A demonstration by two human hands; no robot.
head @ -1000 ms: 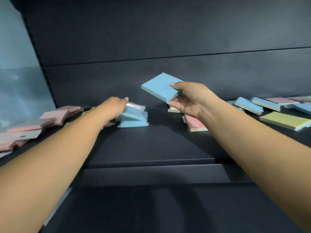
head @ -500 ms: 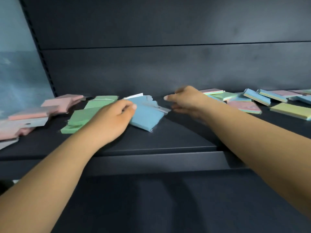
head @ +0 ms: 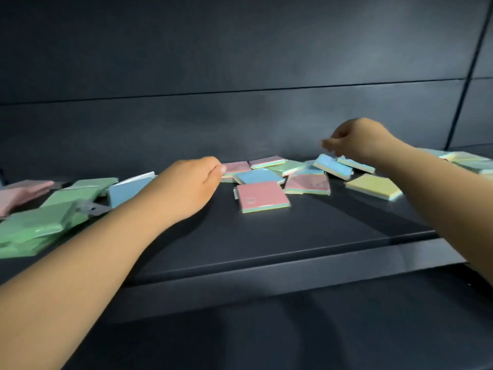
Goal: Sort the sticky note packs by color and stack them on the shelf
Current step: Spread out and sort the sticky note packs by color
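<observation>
Sticky note packs lie on the dark shelf (head: pixel 266 236). At the left are sorted piles: pink (head: pixel 21 192), green (head: pixel 48 222) and blue (head: pixel 128 189). A loose cluster lies mid-right: a pink pack (head: pixel 262 196), a blue pack (head: pixel 257 176), another pink one (head: pixel 309 184), a yellow pack (head: pixel 373 186) and a tilted blue pack (head: pixel 332 166). My left hand (head: pixel 192 182) hovers just right of the blue pile, fingers loosely curled, holding nothing. My right hand (head: pixel 357 141), blurred, hangs just above the tilted blue pack with nothing visibly in it.
More mixed packs (head: pixel 469 162) lie at the far right of the shelf. Pink and green packs (head: pixel 266 162) sit at the back against the dark rear panel (head: pixel 240 124). The shelf's front lip (head: pixel 266 276) runs below my arms.
The blue pack my right hand carried now lies on the blue pile. My right hand has swung right to above the loose cluster; my left hand has slid right off the blue pile.
</observation>
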